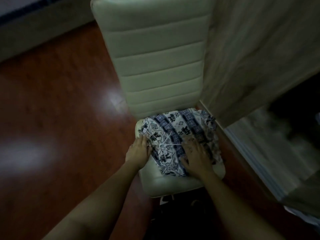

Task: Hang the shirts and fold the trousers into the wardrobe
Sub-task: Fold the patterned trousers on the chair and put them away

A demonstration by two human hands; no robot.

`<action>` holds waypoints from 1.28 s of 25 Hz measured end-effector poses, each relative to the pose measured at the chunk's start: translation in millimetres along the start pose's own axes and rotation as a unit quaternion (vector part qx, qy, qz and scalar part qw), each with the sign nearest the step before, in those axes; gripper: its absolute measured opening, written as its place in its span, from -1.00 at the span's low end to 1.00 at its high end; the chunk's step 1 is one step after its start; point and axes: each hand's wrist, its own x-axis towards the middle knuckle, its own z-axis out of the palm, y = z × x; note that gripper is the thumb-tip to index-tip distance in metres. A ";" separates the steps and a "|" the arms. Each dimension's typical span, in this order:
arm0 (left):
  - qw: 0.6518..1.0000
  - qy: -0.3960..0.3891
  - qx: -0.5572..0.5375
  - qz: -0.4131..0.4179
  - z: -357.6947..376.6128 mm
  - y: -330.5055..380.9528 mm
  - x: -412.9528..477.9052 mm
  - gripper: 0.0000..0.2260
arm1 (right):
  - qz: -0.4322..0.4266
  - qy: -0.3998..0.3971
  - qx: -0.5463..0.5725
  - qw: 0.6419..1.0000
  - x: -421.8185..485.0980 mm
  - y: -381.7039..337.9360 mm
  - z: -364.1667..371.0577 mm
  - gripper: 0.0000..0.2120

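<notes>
A patterned piece of clothing (180, 137) lies bunched on the seat of a pale chair (155, 66). It is white with dark blue bands and little shapes. It covers most of the seat, from the back edge to near the front edge, and it hangs a bit over the right edge. A thin white cord runs across it, so it looks like a pair of trousers with a drawstring, though I cannot be sure.

The left hand (138, 151) is at the left edge of the seat. Its fingers (143, 138) are curled in on the cloth there and seem to pinch a bit of it. The right hand (197, 158) lies flat on the cloth near the front right of the seat. Its fingers are spread wide and press down. It is not gripping anything.

I think the step here is the folding. The cloth is crumpled, not yet a neat flat shape. The next move likely needs the hands to pull the cloth out smooth, line up the edges, and then turn one half over the other. The cloth is soft and floppy, so it could slide off the smooth seat if pulled too hard.

To the right is a tall pale wooden panel (259, 49), maybe the wardrobe door. Beside it is a dark opening, too dim to see into. The floor (60, 101) is shiny red-brown wood.

No words, tags or brand names can be read. The picture is dark and blurry.
</notes>
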 end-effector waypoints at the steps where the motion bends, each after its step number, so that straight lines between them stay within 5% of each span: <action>1: 1.000 -0.008 0.001 -0.004 15.4 -6.8 7.8 -0.45 | -0.001 -0.013 0.000 1.000 5.5 -5.1 25.9 -0.15; 6: 1.000 0.016 0.015 0.017 71.8 -33.9 59.3 -0.46 | 0.010 -0.041 0.034 0.999 32.3 -40.4 118.5 -0.37; 10: 0.995 0.076 0.064 0.031 87.5 -52.0 109.9 -0.31 | 0.072 -0.052 0.045 0.995 47.3 -47.6 161.1 -0.28; 17: 0.981 0.119 0.153 0.000 79.4 -46.3 137.1 -0.58 | 0.005 -0.011 0.211 0.977 38.8 -5.7 159.5 -0.53; 21: 0.989 0.082 0.121 -0.010 37.3 -38.4 115.5 -0.62 | -0.065 0.011 0.201 0.977 19.7 29.3 93.0 -0.78; 26: 0.975 0.066 0.061 0.201 -90.5 -5.1 65.1 -0.74 | -0.050 0.050 0.068 0.995 -15.2 63.6 -58.0 -0.52; 32: 0.908 0.093 -0.165 0.373 -297.2 84.8 -34.3 -0.54 | -0.067 0.078 -0.120 0.987 -77.6 56.5 -286.7 -0.76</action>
